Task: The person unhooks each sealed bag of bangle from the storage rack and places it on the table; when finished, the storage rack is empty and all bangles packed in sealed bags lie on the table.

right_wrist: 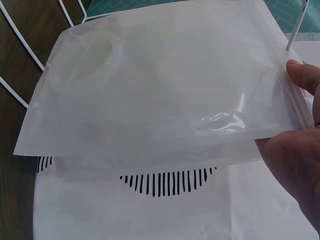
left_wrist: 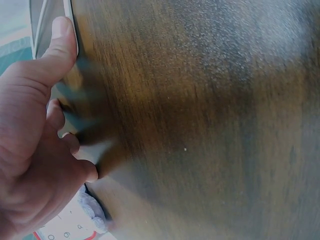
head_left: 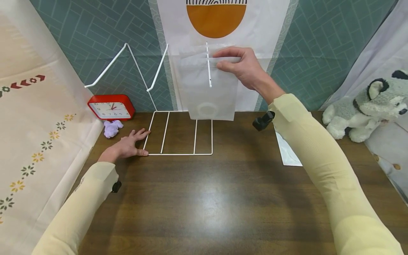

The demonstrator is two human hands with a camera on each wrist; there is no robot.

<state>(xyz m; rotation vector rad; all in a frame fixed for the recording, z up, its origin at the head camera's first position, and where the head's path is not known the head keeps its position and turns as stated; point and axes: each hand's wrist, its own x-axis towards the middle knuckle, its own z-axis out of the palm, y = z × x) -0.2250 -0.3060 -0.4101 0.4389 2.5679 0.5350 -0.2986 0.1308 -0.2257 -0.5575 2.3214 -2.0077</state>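
Observation:
My right hand (head_left: 245, 67) pinches the top edge of a translucent white plastic bag (head_left: 210, 95) between thumb and fingers. A round ring shape shows near the bag's lower end, also in the right wrist view. One white prong (head_left: 209, 72) of a wire rack (head_left: 180, 154) overlaps the bag's upper part, beside my fingertips. The rack's flat base lies on the table, and its other bent arms rise at the left. My left hand (head_left: 127, 145) rests at the base's left front corner, fingers spread; in the left wrist view the thumb (left_wrist: 62, 37) lies on the wire.
A red clock (head_left: 111, 107) and a small purple crumpled item (head_left: 112, 128) stand left of the rack. A white flat packet (head_left: 288, 152) lies partly under my right forearm. A grey-and-white plush dog (head_left: 366, 102) sits at the right. Patterned cloth hangs behind.

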